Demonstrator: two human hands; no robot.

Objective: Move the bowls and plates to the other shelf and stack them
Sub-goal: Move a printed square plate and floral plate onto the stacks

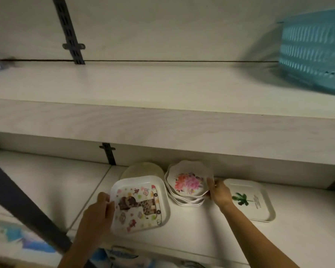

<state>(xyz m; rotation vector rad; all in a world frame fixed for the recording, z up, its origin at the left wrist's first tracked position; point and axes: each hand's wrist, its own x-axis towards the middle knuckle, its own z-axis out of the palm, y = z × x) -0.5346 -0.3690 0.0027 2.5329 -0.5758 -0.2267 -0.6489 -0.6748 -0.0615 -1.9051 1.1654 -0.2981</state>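
pale wood-grain wall (162,26), fitted with a dark slotted rail (68,29). upper shelf (162,89), pale, with a thick front edge; a teal perforated basket (315,49) is set at its right end. lower shelf (46,180), pale, seamed, shaded. dark diagonal brace (27,206) is seen at its left. dimly lit.

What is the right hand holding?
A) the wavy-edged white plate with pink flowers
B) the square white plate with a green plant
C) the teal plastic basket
A: the right hand pinches the rim of the wavy-edged white plate with pink flowers; the left hand grips the square white cartoon-printed plate.
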